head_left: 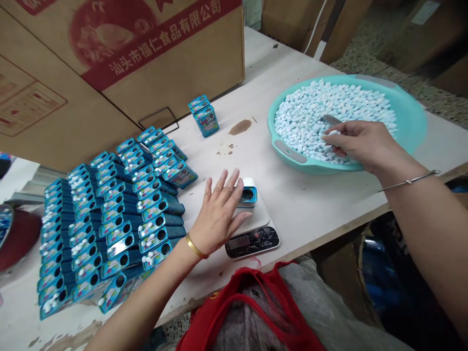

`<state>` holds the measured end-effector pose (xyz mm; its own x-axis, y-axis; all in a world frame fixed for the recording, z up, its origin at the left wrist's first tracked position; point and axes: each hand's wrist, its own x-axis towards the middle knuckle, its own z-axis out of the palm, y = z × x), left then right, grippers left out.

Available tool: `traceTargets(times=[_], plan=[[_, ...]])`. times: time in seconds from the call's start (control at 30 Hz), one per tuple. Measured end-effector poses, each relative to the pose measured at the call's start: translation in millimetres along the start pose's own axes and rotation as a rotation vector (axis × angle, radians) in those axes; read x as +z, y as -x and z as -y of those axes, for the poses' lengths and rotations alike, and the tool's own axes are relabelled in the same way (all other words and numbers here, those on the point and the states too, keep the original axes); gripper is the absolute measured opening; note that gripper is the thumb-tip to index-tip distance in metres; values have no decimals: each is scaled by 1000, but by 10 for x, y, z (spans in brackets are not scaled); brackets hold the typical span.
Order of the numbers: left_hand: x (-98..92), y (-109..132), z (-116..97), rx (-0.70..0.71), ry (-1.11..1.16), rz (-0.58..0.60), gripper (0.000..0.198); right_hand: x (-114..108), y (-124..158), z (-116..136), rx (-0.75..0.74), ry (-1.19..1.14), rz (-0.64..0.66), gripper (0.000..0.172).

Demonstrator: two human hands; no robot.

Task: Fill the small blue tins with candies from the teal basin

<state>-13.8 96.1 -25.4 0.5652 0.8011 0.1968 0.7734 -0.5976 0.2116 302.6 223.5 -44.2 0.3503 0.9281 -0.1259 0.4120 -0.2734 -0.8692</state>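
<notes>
My left hand [219, 214] is spread, its fingers stretched beside a small blue tin [249, 195] with a dark round opening. The tin stands on the white plate of a kitchen scale [252, 239], whose dark display shows digits too blurred to read. Over a turquoise basin [310, 167] of pale blue and white candies [307, 109], my right hand [365, 141] has thumb and fingers pinched together at the candy surface. What they hold, if anything, is too small to name. A grey metal piece [331, 120], perhaps a scoop, sticks out just past the index finger.
Rows of blue candy tins [120, 214] fill the table's left side, several with candies on top. Two more tins [204, 117] stand farther back. A large cardboard box [190, 68] rises behind them. A dark red bowl [22, 234] sits at the far left.
</notes>
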Motion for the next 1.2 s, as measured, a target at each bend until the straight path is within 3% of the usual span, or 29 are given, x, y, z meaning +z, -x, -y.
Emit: traceTargets(times=[0.07, 0.17, 0.33, 0.47, 0.67, 0.83, 0.97, 1.2], plan=[[-39, -19, 82, -17, 12, -5, 63, -27, 55, 73, 36, -19, 25, 6], [-94, 7, 139, -57, 54, 41, 43, -53, 175, 196, 28, -126, 161, 8], [-118, 92, 45, -138, 41, 56, 34, 53, 626, 541, -69, -258, 604, 21], [-95, 143, -6, -189, 79, 34, 34, 260, 994, 780, -188, -140, 920, 22], [-72, 183, -18, -203, 126, 8, 33, 503, 1164, 809, -574, 241, 861, 13], [-53, 187, -14, -207, 139, 1, 34, 570, 1219, 810, -701, 340, 820, 14], [-53, 194, -5, -211, 169, 13, 38, 567, 1200, 849, -616, 280, 823, 14], [-103, 348, 81, -229, 238, -71, 52, 363, 1056, 658, -14, -244, 903, 29]])
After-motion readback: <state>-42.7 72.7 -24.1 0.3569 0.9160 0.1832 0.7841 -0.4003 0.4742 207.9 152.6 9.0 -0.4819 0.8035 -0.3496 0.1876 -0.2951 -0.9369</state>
